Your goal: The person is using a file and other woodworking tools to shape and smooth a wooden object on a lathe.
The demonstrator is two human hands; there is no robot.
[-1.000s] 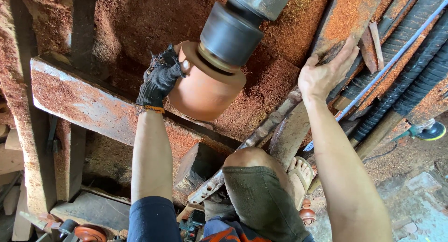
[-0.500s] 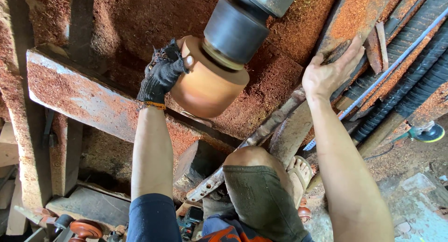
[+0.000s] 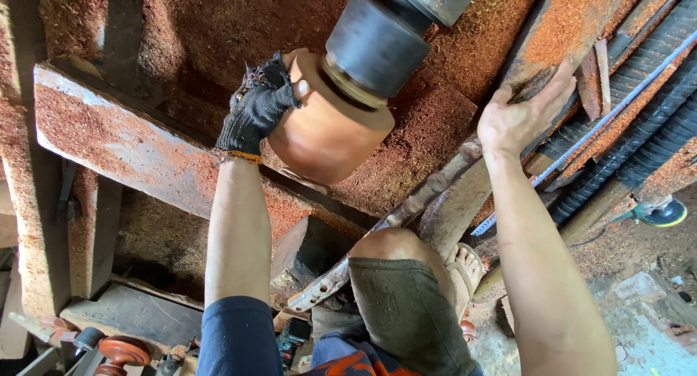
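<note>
Right, we keep gloved left hand (image 3: 255, 111) cupped on the turned wooden piece (image 3: 327, 125); bare right hand (image 3: 519, 118) braces flat and open on the rusty bar (image 3: 435, 194).

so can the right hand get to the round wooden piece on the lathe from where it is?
Probably yes. The right hand rests on the sawdust-covered rail, and open space separates it from the wooden piece, which the gloved left hand touches.
</note>
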